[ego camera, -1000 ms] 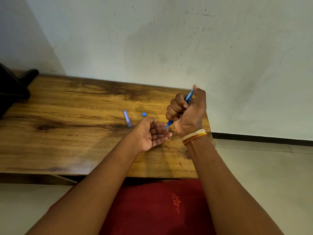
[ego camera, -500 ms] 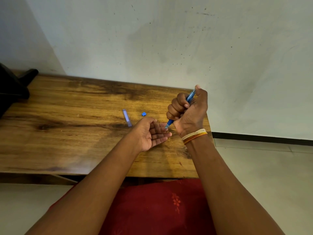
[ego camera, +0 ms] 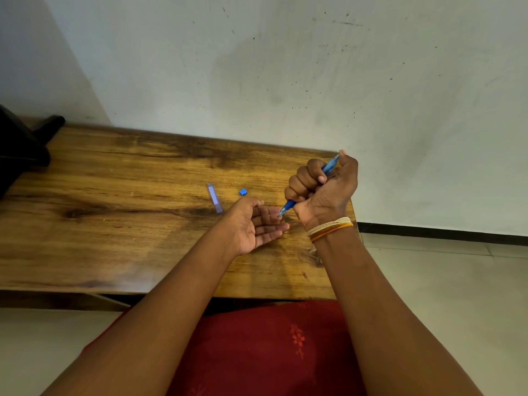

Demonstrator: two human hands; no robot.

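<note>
My right hand (ego camera: 323, 190) grips a blue pen (ego camera: 330, 166) in its fist, tip pointing down and left, thumb at the pen's top end. The pen's tip touches the fingertips of my left hand (ego camera: 257, 224), which lies palm up with relaxed fingers above the wooden table (ego camera: 114, 224). On the table just beyond my left hand lie a clear bluish pen cap (ego camera: 214, 198) and a small blue piece (ego camera: 243, 191).
A dark object (ego camera: 20, 150) stands at the table's far left end. The white wall runs right behind the table. The table's right edge is just past my right wrist, with tiled floor (ego camera: 443, 281) beyond. Red cloth (ego camera: 271, 347) covers my lap below the front edge.
Barely anything has moved; my right hand with the pen has shifted very slightly, and the tip stays at my left fingertips.
</note>
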